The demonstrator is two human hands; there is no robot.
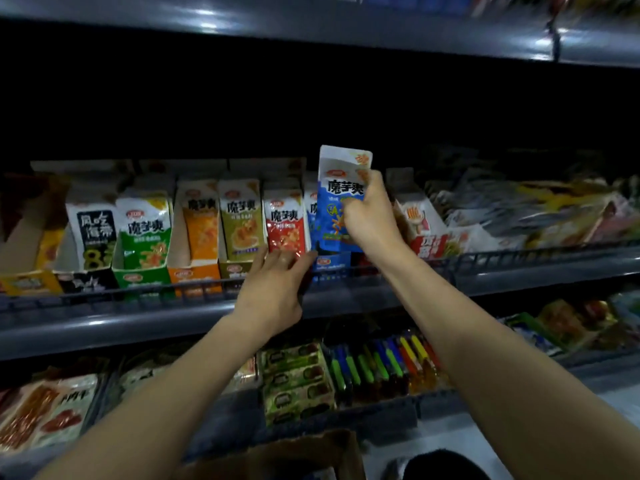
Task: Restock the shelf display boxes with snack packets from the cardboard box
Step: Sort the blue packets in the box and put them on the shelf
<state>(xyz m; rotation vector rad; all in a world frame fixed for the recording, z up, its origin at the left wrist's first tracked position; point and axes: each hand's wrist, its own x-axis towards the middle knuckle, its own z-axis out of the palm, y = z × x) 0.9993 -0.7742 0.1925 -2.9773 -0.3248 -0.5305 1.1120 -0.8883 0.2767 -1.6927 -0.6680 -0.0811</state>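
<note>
Shelves (104, 323) of snacks fill the view, dimly lit, with both bare arms reaching up to the middle one. Right hand (369, 216) holds a blue snack packet (337, 188) upright, its grip closed around the packet's right edge with the thumb across the front; the packet stands above the blue display box (329, 265), its lower end at the box's opening. Left hand (273, 292) lies just beside that box on its left, fingers fairly straight and spread, fingertips touching the front of the red display box (285, 223); it holds nothing.

Along the same shelf, to the left, stand more display boxes in a row: olive (240, 220), orange (201, 230), green (145, 233) and a black-and-white one (91, 233), each showing packets upright. Loose bags (519, 216) lie heaped at the right. The cardboard box (304, 455) sits at the bottom of the view, below the arms, only its brown flap visible. Lower shelves carry other packaged goods.
</note>
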